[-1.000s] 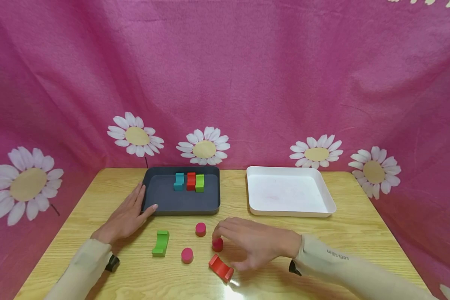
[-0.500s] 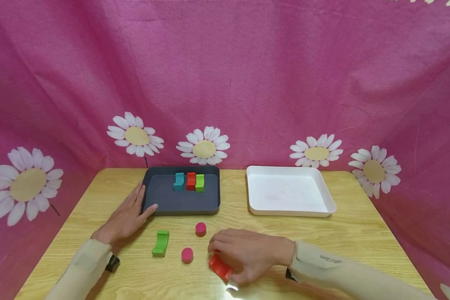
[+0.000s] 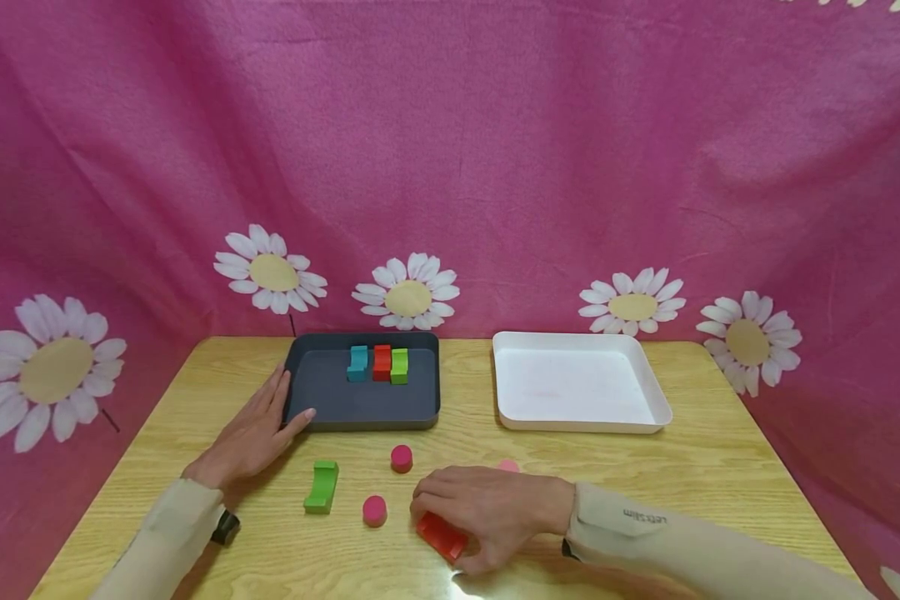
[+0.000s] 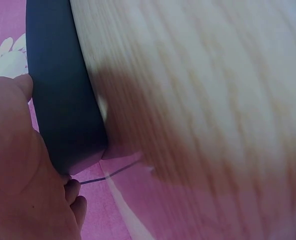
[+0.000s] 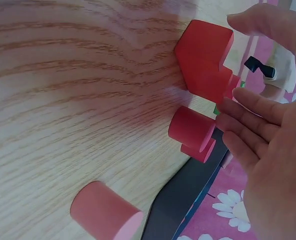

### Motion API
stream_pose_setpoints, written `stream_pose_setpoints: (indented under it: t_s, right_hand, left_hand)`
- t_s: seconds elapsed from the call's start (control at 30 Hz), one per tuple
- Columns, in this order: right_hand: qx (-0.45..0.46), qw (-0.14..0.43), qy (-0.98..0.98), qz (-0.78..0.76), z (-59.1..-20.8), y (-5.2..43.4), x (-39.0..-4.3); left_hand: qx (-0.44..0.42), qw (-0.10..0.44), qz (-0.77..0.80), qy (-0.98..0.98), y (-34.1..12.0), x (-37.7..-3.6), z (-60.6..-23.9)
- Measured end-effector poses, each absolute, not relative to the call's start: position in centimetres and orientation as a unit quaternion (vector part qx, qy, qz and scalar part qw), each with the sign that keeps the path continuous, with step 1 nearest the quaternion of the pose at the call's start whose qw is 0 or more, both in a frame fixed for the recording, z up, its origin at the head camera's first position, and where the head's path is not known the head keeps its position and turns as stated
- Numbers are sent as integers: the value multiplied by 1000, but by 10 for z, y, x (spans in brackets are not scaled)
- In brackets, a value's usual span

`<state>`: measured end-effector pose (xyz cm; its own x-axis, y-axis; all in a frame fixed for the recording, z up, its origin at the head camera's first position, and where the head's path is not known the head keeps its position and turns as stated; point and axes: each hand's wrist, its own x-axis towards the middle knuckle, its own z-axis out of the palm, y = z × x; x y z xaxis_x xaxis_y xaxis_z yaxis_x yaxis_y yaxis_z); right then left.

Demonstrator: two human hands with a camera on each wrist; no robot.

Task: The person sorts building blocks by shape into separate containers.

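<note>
A red wooden arch-shaped block (image 3: 442, 535) is seen lying on the table. It is gripped by the curled right hand (image 3: 487, 510); the left hand (image 3: 251, 433) is laid flat, fingers straight, against the dark grey tray (image 3: 360, 408).

a pink cloth (image 3: 495, 150) printed with white daisies (image 3: 408, 292) hangs behind a light wooden table (image 3: 720, 467).
</note>
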<state>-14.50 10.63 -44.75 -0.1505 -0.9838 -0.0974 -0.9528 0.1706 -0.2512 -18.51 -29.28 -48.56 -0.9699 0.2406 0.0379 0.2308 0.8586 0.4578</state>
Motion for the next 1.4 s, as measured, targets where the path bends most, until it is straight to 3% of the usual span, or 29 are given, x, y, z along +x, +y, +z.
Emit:
stream_pose_setpoints:
  t_s: [0.33,0.93,1.4]
  right_hand:
    - [-633,149,759,-30,-445,101,-143]
    - [-642,110,759,-15,-449,102,-135]
    - [-615,116,779,-37,-450,114,-129]
  left_hand:
    - [116,32,224,967,-290,-184,-478]
    - [110,29,214,970,-289,-184,-479]
    - [114,26,223,968,-290,-184,-479]
